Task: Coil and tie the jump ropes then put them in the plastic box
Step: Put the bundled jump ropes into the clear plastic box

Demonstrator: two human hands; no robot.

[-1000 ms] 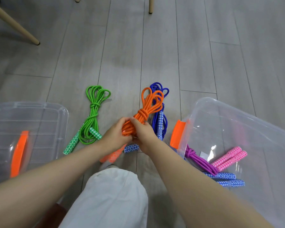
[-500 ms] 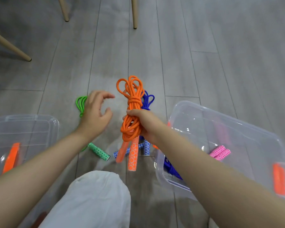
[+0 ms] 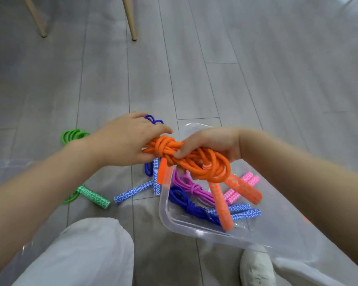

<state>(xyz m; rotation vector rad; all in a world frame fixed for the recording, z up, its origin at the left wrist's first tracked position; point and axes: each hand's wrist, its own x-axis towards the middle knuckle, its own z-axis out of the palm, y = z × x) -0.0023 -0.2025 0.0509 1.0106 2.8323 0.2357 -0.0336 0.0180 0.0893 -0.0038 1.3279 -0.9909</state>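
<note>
The coiled and knotted orange jump rope is held level above the near-left corner of the clear plastic box. My right hand grips its coils, and its two orange handles hang down over the box. My left hand holds the knotted end with curled fingers. Inside the box lie a purple rope with pink handles and a dark blue rope with blue-white handles. On the floor lie a tied blue rope and a tied green rope, both partly hidden by my left arm.
A clear lid lies on the floor at the far left under my left arm. My knee in light trousers fills the bottom middle, a shoe sits below the box. Wooden chair legs stand at the top.
The orange rope swung from upright to level and moved right, over the box. My left hand, open half a second ago, now holds the knotted end. The view shifted toward the box.
</note>
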